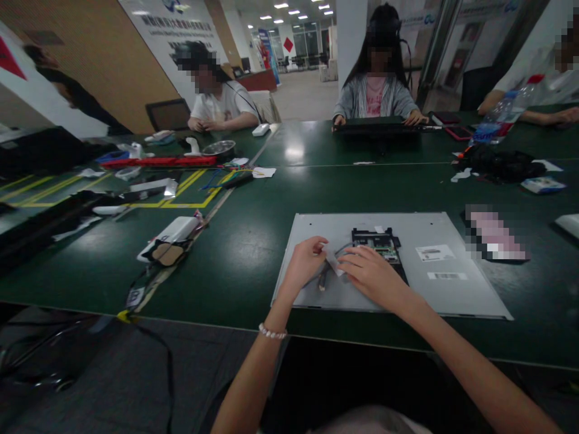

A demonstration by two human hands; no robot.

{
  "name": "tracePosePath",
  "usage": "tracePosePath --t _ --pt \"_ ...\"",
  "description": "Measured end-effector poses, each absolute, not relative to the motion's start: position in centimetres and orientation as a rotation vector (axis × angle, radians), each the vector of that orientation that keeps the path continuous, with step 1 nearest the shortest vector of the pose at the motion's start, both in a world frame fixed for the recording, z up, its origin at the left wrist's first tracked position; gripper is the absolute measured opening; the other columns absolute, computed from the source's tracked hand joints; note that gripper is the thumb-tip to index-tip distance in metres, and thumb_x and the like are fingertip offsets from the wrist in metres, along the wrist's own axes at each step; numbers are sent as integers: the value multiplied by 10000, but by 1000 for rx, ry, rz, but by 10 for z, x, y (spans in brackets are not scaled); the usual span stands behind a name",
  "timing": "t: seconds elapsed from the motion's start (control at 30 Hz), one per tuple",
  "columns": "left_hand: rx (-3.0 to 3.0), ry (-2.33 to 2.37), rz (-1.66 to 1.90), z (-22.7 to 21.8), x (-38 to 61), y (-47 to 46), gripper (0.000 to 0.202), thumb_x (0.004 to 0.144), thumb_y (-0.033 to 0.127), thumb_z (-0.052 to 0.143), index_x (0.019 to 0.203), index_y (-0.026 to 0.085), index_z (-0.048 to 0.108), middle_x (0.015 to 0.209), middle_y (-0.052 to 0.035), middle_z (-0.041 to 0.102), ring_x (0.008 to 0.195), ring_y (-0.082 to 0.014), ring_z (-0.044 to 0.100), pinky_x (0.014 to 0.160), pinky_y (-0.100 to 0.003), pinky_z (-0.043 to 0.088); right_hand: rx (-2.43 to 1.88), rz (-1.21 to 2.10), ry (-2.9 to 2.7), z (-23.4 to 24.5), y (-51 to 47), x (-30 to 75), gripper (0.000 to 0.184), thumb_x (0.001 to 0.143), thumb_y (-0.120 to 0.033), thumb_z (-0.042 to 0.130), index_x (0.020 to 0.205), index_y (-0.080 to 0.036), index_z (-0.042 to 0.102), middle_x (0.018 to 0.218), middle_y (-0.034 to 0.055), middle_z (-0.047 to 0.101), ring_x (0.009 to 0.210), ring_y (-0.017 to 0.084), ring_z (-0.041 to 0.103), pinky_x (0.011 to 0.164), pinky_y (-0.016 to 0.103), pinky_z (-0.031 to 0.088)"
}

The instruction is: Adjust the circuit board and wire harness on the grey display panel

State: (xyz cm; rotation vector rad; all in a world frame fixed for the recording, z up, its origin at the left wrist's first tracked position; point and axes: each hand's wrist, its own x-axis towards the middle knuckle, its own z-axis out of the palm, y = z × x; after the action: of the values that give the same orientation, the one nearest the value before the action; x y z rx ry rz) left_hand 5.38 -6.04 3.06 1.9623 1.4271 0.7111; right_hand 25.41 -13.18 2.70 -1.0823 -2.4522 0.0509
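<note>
Dark green glossy table carries a flat, matte grey metal panel near its front edge, with a black circuit board on it. Left hand and right hand both pinch a small white strip beside a thin cable; seemingly peeling work, which calls for a slow, gentle pull.

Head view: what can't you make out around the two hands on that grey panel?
White strip, head view: pinched in the left hand, partly under the right hand, whose own back hides its grip.
Labels on the grey panel, head view: print too small.
Circuit board, head view: parts blurred, partly behind the right hand.
</note>
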Motion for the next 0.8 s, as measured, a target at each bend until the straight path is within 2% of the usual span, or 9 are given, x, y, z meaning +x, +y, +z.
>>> tracePosePath --t 0.13,0.3,0.57,0.8 --pt "2060 1446 739 38 53 -72 322 791 92 566 1098 158 639 1084 -78 698 981 -192 670 917 -340 530 -1092 25 -2450 23 -131 251 218 902 -110 588 1077 -194 688 1154 48 716 1210 256 566 1080 503 389" --pt "2238 1394 791 43 50 -97 435 801 73 577 1232 136 558 1269 -130 586 1221 -226 547 1099 -416 412 -1118 5 -2418 17 -132 248 162 911 -112 595 988 -204 704 1087 16 741 1164 222 603 1096 476 371" --pt "2295 1408 684 24 47 -134 603 805 43 552 1375 202 436 1476 -163 376 1381 -295 394 1124 -523 369 -1115 -9 -2330 15 -134 248 174 921 -113 573 1012 -192 698 1078 40 742 1120 206 626 1085 433 384" --pt "2339 1456 707 18 43 -126 618 832 51 522 1416 195 383 1515 -172 317 1419 -299 338 1144 -522 341 -1158 -2 -2261 11 -135 247 198 916 -105 550 1010 -181 706 1083 63 740 1096 214 637 1059 420 422"
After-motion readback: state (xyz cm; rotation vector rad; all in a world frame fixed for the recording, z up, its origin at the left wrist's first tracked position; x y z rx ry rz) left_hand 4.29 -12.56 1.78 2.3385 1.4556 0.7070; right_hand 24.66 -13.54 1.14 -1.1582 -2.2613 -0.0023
